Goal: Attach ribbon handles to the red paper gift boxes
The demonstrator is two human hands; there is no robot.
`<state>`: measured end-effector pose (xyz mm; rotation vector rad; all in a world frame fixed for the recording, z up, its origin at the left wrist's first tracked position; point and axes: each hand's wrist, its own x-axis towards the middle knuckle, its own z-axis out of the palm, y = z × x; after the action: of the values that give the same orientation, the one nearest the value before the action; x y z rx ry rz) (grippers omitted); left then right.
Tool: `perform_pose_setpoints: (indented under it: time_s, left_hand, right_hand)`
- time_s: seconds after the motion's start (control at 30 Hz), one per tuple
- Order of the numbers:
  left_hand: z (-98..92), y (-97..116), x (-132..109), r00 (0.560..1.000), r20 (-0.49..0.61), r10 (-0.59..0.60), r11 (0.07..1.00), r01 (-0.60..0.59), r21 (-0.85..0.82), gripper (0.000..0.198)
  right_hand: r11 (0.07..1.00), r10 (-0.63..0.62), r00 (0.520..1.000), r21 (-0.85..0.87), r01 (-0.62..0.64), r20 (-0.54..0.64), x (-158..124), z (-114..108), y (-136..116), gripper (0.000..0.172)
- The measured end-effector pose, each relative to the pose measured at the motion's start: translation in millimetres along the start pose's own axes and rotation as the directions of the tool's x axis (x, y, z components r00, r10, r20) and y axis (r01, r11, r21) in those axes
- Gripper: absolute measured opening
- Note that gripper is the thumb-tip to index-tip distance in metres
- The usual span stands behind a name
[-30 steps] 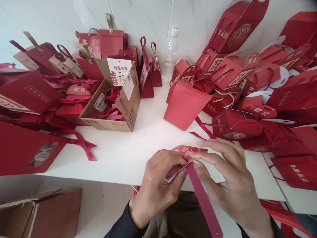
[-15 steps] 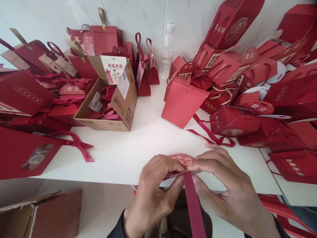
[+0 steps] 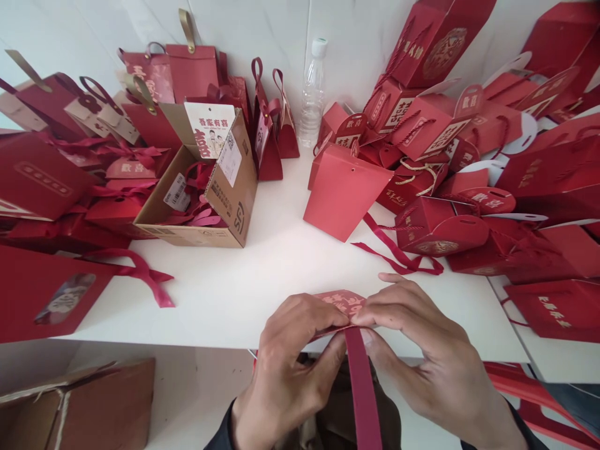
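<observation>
At the table's front edge, my left hand (image 3: 295, 356) pinches the near edge of a red printed gift box (image 3: 341, 301) between thumb and fingers. My right hand (image 3: 417, 350) grips the same edge from the other side, its little finger lifted. Between my thumbs a dark red strap (image 3: 364, 387) runs from the box edge down toward my lap. Most of the box is hidden behind my hands, so how the strap joins it cannot be made out.
An open cardboard box (image 3: 187, 236) holds red straps. A plain red box (image 3: 347, 194) stands mid-table beside a loose ribbon (image 3: 398, 250). Red gift boxes (image 3: 440, 231) pile up on the right, more on the left. A plastic bottle (image 3: 313, 94) stands by the wall.
Both hands keep their pinch on the box edge, with hardly any movement. The whole view has shifted slightly, so things appear a little further left.
</observation>
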<state>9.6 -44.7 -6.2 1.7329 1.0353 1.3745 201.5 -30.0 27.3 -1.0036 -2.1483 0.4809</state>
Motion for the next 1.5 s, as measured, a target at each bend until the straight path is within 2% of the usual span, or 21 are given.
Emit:
perform_pose_setpoints:
  time_s: [0.57,0.8,1.03,1.23,1.4,1.5]
  left_hand:
    - [2.2,-2,-2,1.0,-0.017,0.013,1.0,-0.013,0.01,0.019]
    - [1.1,1,0,0.999,0.011,0.048,0.999,-0.048,-0.001,0.03]
    - [-0.6,0,-3,0.999,0.014,0.035,0.999,-0.036,0.007,0.032]
    - [-0.7,-3,-6,0.999,0.036,-0.019,1.0,0.019,-0.006,0.026]
    - [0.6,-2,-4,1.0,0.014,-0.001,0.999,0.002,-0.038,0.02]
    - [-0.1,-2,-3,1.0,0.022,-0.015,0.999,0.016,-0.047,0.014]
  right_hand:
    - [1.0,0.006,1.0,0.026,-0.006,-0.01,-1,1,-1,0.011]
    - [0.999,0.011,1.0,0.044,-0.01,-0.017,-3,0,-1,0.012]
    - [1.0,0.005,1.0,0.025,-0.005,-0.001,-2,1,-2,0.012]
    - [0.999,-0.03,0.999,0.014,0.029,0.03,2,-4,-3,0.01]
    - [0.995,-0.092,0.995,0.046,0.091,0.038,10,-5,-7,0.004]
    - [0.989,-0.007,1.0,0.146,0.01,-0.021,9,0,-9,0.009]
